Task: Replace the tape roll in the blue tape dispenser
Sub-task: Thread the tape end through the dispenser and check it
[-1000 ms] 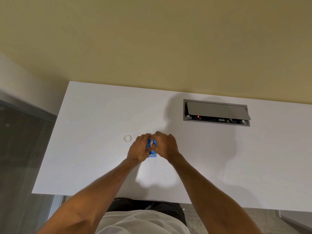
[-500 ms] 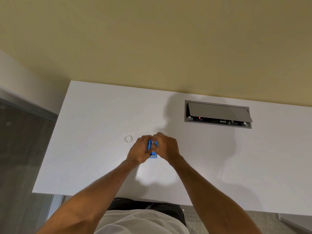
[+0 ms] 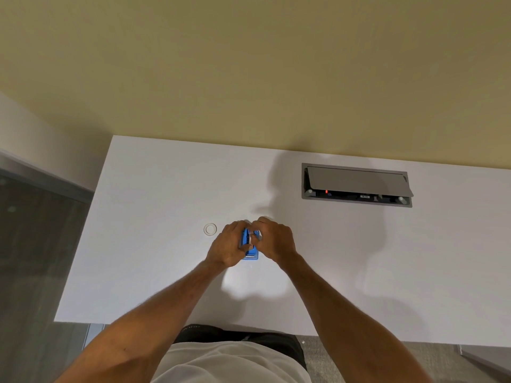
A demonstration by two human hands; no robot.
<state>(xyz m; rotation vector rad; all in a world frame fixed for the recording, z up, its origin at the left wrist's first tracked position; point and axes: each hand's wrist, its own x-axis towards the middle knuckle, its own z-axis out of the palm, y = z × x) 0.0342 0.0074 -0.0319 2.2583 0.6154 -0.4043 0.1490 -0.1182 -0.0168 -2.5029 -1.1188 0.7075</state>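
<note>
Reaching forward from the lower edge of the frame, both bare forearms converging at centre frame on the white bench [image 3: 154,272]. Left hand [image 3: 225,248] curled around the left side of the blue tape dispenser [image 3: 250,255], thumb across its near part, knuckles up. Right hand [image 3: 273,240] cupped over the right side, fingers bent and pinched inward at the top, where a small white piece, possibly the roll or its hub, shows between the fingertips; cannot tell exactly what is gripped there. Dispenser sitting on or just above the bench, only its blue middle and near end visible between the hands. Compared with half a second ago, grip and place nearly unchanged, slightly more blue showing at the near end. Left of the hands, a small white tape ring [image 3: 210,229] lying flat and apart from them. Upper right of the bench, a grey recessed socket box [image 3: 356,183], lid tilted open, dark sockets and a red light inside.
</note>
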